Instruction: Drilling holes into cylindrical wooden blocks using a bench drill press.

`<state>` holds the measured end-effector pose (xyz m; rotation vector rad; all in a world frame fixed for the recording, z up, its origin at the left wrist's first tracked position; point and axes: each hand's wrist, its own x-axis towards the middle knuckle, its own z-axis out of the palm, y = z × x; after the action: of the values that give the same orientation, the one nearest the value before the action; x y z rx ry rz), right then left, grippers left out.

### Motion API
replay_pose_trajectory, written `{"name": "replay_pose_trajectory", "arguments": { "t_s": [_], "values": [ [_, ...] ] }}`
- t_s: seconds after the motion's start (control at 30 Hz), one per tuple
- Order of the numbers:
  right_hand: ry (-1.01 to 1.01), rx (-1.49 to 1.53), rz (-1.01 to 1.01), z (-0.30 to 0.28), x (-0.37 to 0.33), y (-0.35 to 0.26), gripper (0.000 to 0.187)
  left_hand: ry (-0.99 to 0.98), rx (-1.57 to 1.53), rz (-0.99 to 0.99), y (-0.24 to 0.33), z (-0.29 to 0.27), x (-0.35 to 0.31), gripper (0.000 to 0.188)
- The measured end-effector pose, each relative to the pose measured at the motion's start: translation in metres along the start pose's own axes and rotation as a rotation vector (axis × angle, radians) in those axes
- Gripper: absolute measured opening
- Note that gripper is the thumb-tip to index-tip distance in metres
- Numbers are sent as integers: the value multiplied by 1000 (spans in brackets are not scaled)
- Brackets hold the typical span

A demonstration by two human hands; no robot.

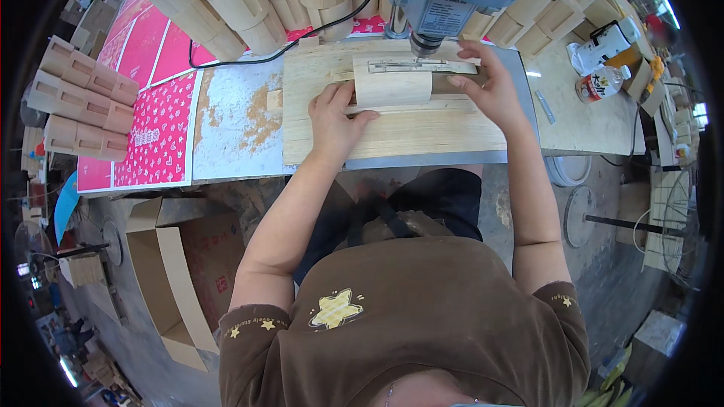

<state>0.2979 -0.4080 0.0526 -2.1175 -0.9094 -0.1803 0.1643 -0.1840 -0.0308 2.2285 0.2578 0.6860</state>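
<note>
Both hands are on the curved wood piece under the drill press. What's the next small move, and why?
Probably nudge the curved wood piece slightly to settle it against the metal guide before drilling. The left hand presses its near left edge, the right hand steadies the right end, and the drill chuck sits above the guide, apparently not yet touching the wood.

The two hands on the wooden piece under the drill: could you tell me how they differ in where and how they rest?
The left hand lies on the near left edge of the curved wooden piece, fingers pointing right across the board; the right hand sits at the piece's right end. The left hand lies low and flat; the right hand arches, fingertips reaching up beside the drill chuck. Both press the same piece, bare.
</note>
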Motion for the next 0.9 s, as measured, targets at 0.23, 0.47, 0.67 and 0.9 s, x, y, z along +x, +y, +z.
{"name": "replay_pose_trajectory", "arguments": {
  "t_s": [0.23,0.47,0.67,0.9],
  "values": [
    [583,386,-190,-94,92,-38,35,7,64,62,2,1,0,52],
    [322,89,-15,-117,110,-61,28,68,117,120,-7,3,7,53],
    [368,-66,-35,-64,22,-73,20,213,123,195,-17,-3,-1,40],
    [475,87,-153,-15,-29,22,27,145,152,147,-23,41,-1,55]
  ]
}}
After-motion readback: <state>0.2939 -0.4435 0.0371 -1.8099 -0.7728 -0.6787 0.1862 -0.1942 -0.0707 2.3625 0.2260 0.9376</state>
